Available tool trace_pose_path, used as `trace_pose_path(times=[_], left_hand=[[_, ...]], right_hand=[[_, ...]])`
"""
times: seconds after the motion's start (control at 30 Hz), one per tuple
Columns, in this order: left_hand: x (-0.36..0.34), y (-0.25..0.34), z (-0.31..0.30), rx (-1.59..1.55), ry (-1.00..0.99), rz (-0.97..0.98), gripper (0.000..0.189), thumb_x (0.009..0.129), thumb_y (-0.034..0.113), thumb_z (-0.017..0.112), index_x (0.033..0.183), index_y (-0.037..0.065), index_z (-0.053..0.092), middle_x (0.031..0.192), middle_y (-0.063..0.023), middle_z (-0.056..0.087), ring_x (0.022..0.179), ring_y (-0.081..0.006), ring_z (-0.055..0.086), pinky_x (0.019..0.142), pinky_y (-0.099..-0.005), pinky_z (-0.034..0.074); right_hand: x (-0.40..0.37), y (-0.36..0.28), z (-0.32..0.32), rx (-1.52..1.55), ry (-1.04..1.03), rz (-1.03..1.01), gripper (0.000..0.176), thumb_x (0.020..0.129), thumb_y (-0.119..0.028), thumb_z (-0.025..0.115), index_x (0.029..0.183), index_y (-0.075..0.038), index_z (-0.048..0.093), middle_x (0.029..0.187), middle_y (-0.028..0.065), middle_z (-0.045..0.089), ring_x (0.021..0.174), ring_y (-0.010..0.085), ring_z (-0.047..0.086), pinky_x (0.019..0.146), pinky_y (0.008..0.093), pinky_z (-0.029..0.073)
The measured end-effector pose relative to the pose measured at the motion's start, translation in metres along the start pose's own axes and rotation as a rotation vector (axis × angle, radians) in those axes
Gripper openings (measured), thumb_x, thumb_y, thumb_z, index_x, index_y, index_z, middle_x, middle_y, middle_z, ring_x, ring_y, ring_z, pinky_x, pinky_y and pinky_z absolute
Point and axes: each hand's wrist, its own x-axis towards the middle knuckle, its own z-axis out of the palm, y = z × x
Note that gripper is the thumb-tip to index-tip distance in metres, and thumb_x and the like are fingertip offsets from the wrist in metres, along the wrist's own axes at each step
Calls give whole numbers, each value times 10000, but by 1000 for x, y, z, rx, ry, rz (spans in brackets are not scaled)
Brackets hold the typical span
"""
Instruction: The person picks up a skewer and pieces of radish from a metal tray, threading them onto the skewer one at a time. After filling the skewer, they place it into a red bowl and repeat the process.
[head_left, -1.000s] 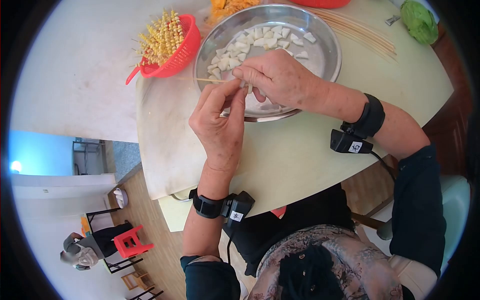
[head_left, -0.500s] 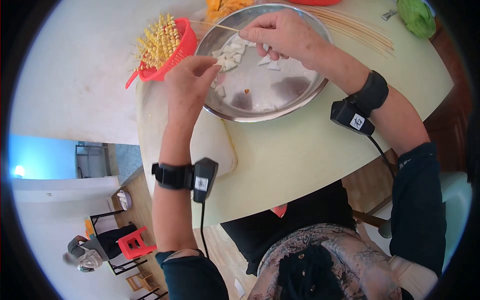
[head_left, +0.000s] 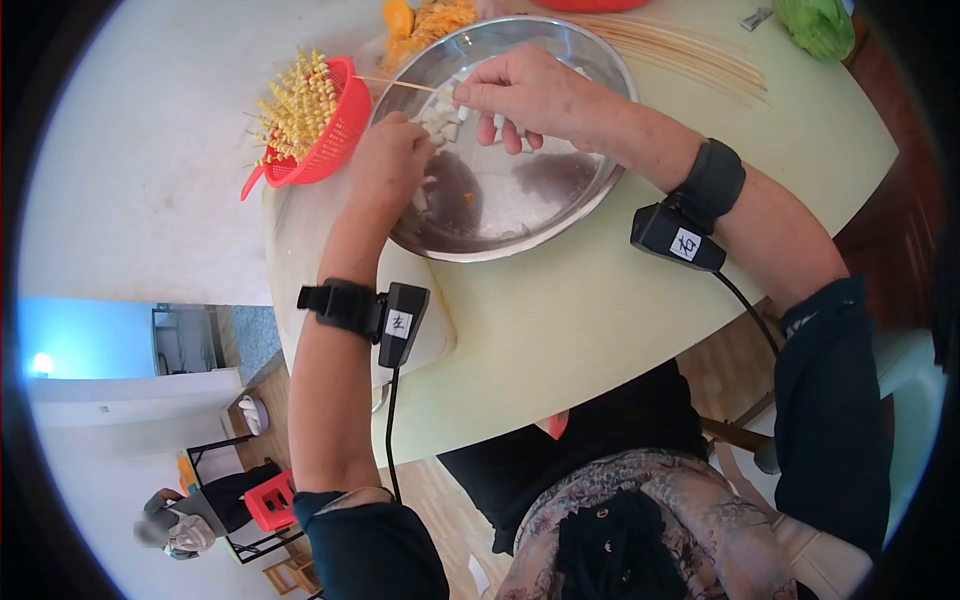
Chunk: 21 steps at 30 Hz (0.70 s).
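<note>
My right hand (head_left: 530,92) pinches a thin wooden skewer (head_left: 405,84) between thumb and forefinger above a wide steel basin (head_left: 500,253). The skewer's other end points left toward a red basket (head_left: 348,112). At the basin's left side, my left hand (head_left: 388,165) has its fingers curled down and drawn together beside white cut pieces (head_left: 441,122). Whatever those fingertips hold is hidden. White bits also show under my right hand's fingers. A small orange scrap (head_left: 468,198) lies on the basin floor.
Loaded yellow-and-white skewers (head_left: 300,110) fill the red basket. Bare skewers (head_left: 690,52) lie behind the basin, with orange shavings (head_left: 445,20) at the back and a green leafy bundle (head_left: 815,25) at the far right. Another person (head_left: 190,520) is across the room, beside a red stool (head_left: 270,502).
My left fingers have curled down toward the white pieces; before, thumb and forefinger stretched out to the right. My right hand still pinches the skewer. The whole view has shifted slightly.
</note>
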Motion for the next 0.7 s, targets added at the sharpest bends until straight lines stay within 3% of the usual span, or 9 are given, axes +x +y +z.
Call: trace_pose_path(times=[0.07,0.1,0.17,0.2,0.23,0.3,0.33,0.43,0.7], left_hand=[[-12,-10,-1,-460,114,-206,236,804,138,648,1016,38,669,850,-118,637,763,-270,640,662,-343,515],[-20,-4,-10,-452,113,-208,236,804,138,648,1016,38,669,850,-118,637,763,-270,640,662,-343,515],[-45,14,-35,-1126,250,-474,235,892,122,594,998,-86,623,878,-84,627,741,-162,656,586,-243,516],[-56,8,-34,-1213,304,-472,243,902,87,574,1054,-103,590,933,-137,634,817,-223,669,638,-255,551],[-66,4,-31,-1201,320,-481,243,902,87,574,1054,-103,590,933,-137,634,817,-223,669,638,-255,551],[-83,1,-25,-1450,469,-505,219,917,59,538,1073,-89,580,972,-167,634,888,-264,666,699,-278,577],[-90,1,-24,-1483,493,-503,227,927,43,510,1112,-81,554,1033,-197,627,947,-287,654,725,-293,586],[-101,7,-19,-1530,629,-500,225,913,29,524,1103,-92,539,999,-220,629,923,-297,659,710,-324,594],[-101,20,-16,-1512,736,-489,227,908,30,521,1109,-73,534,995,-201,640,943,-281,654,725,-340,591]], right_hand=[[-2,-4,0,-54,14,-43,278,922,-285,529,961,-32,639,695,47,624,482,85,523,429,227,407],[-3,-6,2,-106,33,-82,272,925,-278,526,962,-33,638,692,42,619,473,84,510,436,227,403],[-4,-4,6,-128,34,-162,277,898,-277,552,930,-20,652,673,60,624,482,118,537,467,259,433],[-4,-4,10,-156,36,-238,283,871,-276,578,898,-8,665,653,78,630,491,151,564,498,290,464],[-4,-2,13,-150,23,-252,283,871,-276,578,898,-8,665,653,78,630,491,151,564,498,290,464],[-8,3,21,-329,71,-502,238,859,-247,580,899,-33,674,658,107,628,549,194,591,556,310,472],[-12,2,26,-309,65,-511,217,851,-235,584,905,-49,681,671,121,628,602,247,598,597,333,469],[-14,3,27,-498,-32,-550,210,856,-233,581,938,-72,688,685,109,635,624,274,599,610,355,471],[-17,4,30,-579,-51,-600,207,864,-228,568,983,-113,693,723,94,642,677,284,610,642,376,479]])
